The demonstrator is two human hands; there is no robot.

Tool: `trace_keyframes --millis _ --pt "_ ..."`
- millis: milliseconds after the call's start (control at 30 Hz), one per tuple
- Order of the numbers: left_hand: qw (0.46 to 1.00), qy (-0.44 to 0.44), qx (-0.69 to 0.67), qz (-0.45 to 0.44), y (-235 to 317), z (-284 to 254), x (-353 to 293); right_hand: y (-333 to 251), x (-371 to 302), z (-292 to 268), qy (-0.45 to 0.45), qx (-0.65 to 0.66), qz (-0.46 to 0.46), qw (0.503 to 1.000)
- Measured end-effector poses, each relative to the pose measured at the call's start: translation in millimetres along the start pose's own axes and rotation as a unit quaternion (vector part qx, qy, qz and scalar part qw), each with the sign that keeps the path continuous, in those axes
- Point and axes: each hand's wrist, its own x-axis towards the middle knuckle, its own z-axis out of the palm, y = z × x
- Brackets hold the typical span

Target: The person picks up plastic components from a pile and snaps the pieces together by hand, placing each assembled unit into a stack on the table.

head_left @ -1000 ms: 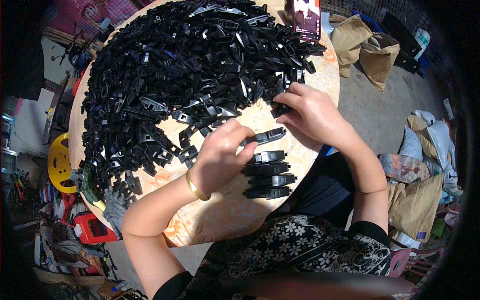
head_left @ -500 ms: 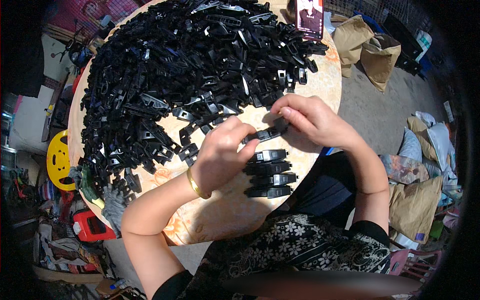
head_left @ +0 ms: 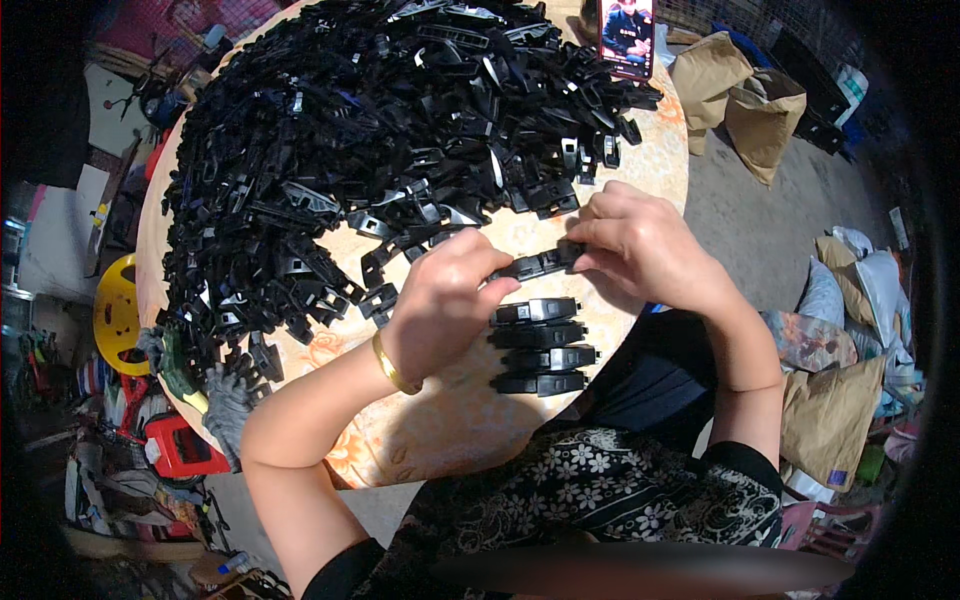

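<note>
Both hands meet over the near edge of a round table (head_left: 640,160) covered in a pale, orange-patterned cloth. The left hand (head_left: 440,305), a gold bangle (head_left: 390,365) on its wrist, pinches one end of a long black plastic clip (head_left: 540,263) with fingers curled around it; the right hand (head_left: 640,245) grips the other end, thumb and fingers closed on the piece. The clip hangs just above the cloth, held level between the two hands — whether it is one piece or two being pressed together cannot be made out from here.

Directly below it, closer to the person, four matching black clips (head_left: 542,347) lie in a neat row, side by side and touching, each lying crosswise. Beyond the hands a large heap of loose black plastic parts (head_left: 380,130) covers most of the tabletop — its nearest pieces lie just beside the left knuckles.

At the far rim a phone (head_left: 625,35) stands upright with its screen lit. Brown paper sacks (head_left: 745,95) sit on the ground to the right, a yellow stool (head_left: 115,315) to the left, and a grey work glove (head_left: 228,400) rests at the table's left edge.
</note>
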Motion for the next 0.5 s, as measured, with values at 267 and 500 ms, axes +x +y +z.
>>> trace_keyframes --millis 267,500 --pt "1.000 -0.012 -0.016 -0.004 -0.1 4.5 2.5 -1.8 5.9 0.4 -0.004 -0.017 -0.037 0.999" --pt "0.999 -0.025 -0.023 -0.021 1.7 -0.2 4.1 0.8 2.5 2.2 0.037 0.031 -0.039 0.998"
